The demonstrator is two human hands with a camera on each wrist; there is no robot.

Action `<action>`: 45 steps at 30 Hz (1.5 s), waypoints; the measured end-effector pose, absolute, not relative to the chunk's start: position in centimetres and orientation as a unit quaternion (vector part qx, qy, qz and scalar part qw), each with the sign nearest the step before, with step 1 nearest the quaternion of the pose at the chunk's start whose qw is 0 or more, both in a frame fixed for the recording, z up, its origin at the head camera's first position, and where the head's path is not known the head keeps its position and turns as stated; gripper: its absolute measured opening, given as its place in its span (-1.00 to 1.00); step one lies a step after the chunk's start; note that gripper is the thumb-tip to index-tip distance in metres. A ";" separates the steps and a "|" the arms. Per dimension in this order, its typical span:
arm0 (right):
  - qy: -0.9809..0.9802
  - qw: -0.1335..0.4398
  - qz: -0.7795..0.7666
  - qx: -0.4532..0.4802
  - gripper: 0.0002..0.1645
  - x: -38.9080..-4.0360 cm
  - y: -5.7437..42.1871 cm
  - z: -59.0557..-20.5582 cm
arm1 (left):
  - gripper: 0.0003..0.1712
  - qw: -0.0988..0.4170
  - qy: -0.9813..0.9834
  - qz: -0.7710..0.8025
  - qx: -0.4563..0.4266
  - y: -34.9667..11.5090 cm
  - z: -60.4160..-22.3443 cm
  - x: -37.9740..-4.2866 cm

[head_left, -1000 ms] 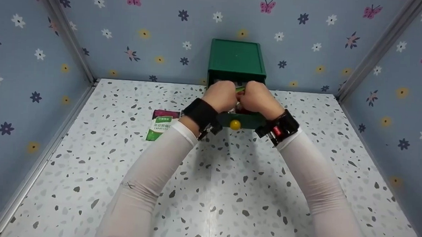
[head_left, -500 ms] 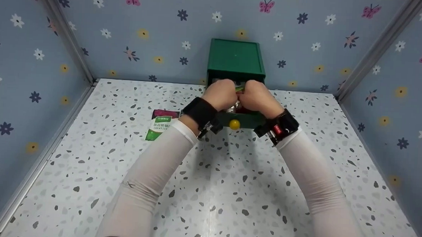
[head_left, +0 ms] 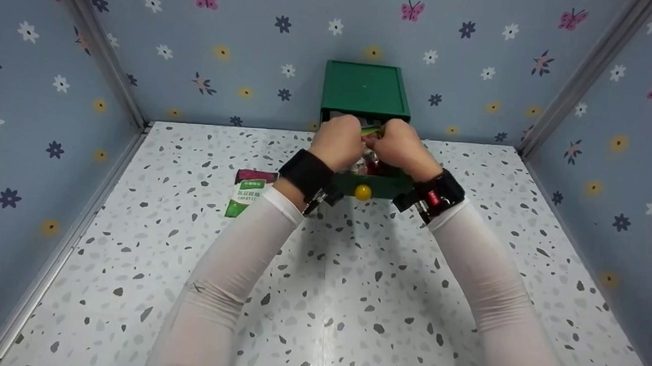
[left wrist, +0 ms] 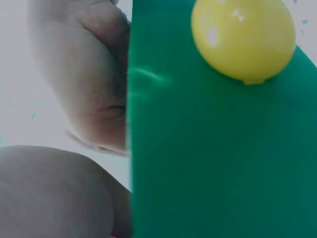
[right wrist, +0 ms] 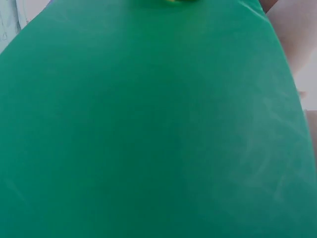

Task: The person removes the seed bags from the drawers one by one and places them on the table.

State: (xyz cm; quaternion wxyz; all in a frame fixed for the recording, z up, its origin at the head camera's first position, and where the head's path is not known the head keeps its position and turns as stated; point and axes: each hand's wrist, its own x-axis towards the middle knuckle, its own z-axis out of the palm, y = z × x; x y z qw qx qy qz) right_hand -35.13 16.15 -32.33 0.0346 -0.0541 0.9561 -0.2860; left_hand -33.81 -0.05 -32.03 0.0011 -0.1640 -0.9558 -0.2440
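Note:
Over the pulled-out drawer [head_left: 378,186] of a small green cabinet [head_left: 366,88], my left hand [head_left: 339,142] and right hand [head_left: 403,145] are side by side with curled fingers. Between them shows a strip of a green-edged packet [head_left: 370,131], which both hands pinch; most of it is hidden by the hands. Shiny wrapped items [head_left: 361,166] lie in the drawer below. A round yellow knob [head_left: 363,193] sits on the drawer front. The left wrist view shows the drawer front [left wrist: 208,153] beside part of my left hand [left wrist: 89,74]. Its green face [right wrist: 158,129] fills most of the right wrist view.
A seed packet [head_left: 248,195] in maroon, white and green lies flat on the speckled table [head_left: 354,294], left of the cabinet and partly behind my left forearm. Flowered panels [head_left: 244,47] enclose the back and sides.
Both hands have risen slightly toward the cabinet's back, the left a bit leftward. More of the green strip and of the shiny items in the drawer shows. The seed packet on the table stays put.

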 end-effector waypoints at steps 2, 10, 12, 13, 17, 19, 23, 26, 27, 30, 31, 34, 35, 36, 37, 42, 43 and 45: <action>0.953 0.030 -0.299 -0.048 -0.40 -35.1 16.2 -32.2 | -0.64 0.003 -0.954 -0.248 -0.165 -0.3 -31.7 -33.6; 0.937 0.025 -0.348 -0.030 -0.36 -35.3 16.5 -32.0 | -0.58 0.000 -0.948 -0.276 -0.160 -1.7 -31.2 -33.7; 0.933 0.032 -0.358 -0.019 -0.34 -35.4 16.6 -31.8 | -0.58 0.000 -0.946 -0.284 -0.158 -2.1 -31.2 -33.8; 0.932 0.037 -0.361 -0.015 -0.34 -35.4 16.6 -31.8 | -0.58 0.000 -0.945 -0.287 -0.157 -2.2 -31.2 -33.8; 0.930 0.046 -0.365 -0.004 -0.38 -35.4 16.8 -31.5 | -0.75 0.012 -0.944 -0.293 -0.149 -2.4 -31.2 -33.8; 0.931 0.039 -0.363 -0.007 -0.40 -35.4 16.8 -31.4 | -0.85 0.018 -0.944 -0.295 -0.145 -2.5 -31.2 -33.7; 0.930 0.017 -0.367 -0.013 -0.42 -35.1 17.0 -31.3 | -0.86 0.021 -0.940 -0.311 -0.139 -2.9 -31.1 -33.5; 0.923 0.014 -0.384 -0.012 -0.56 -34.9 17.1 -31.2 | -0.82 0.023 -0.934 -0.330 -0.138 -3.3 -31.2 -33.4; 0.920 0.017 -0.391 -0.011 -0.62 -34.9 17.2 -31.2 | -0.81 0.024 -0.931 -0.336 -0.136 -3.5 -31.2 -33.4; 0.912 0.029 -0.410 -0.007 -0.75 -34.8 17.4 -31.1 | -0.77 0.024 -0.926 -0.353 -0.133 -3.9 -31.3 -33.4; 0.910 0.034 -0.413 -0.005 -0.74 -34.8 17.4 -31.1 | -0.75 0.025 -0.925 -0.356 -0.131 -4.0 -31.3 -33.4; 0.906 0.043 -0.420 -0.004 -0.73 -34.8 17.6 -31.1 | -0.65 0.025 -0.922 -0.363 -0.129 -4.3 -31.4 -33.5; 0.905 0.044 -0.422 -0.005 -0.75 -34.7 17.6 -31.1 | -0.61 0.025 -0.922 -0.365 -0.129 -4.4 -31.4 -33.4; 0.905 0.043 -0.423 -0.008 -0.74 -34.7 17.6 -31.2 | -0.59 0.025 -0.921 -0.367 -0.128 -4.4 -31.4 -33.4; 0.904 0.044 -0.425 -0.010 -0.68 -34.7 17.7 -31.2 | -0.58 0.024 -0.920 -0.370 -0.127 -4.5 -31.5 -33.4; 0.895 0.049 -0.443 -0.028 -0.46 -34.3 17.8 -31.1 | -0.64 0.030 -0.916 -0.381 -0.123 -5.0 -31.5 -33.1; 0.893 0.053 -0.447 -0.029 -0.47 -34.2 17.9 -31.1 | -0.64 0.031 -0.915 -0.382 -0.122 -5.1 -31.5 -33.0; 0.891 0.062 -0.449 -0.024 -0.55 -34.1 17.9 -31.0 | -0.58 0.032 -0.914 -0.385 -0.122 -5.2 -31.5 -32.9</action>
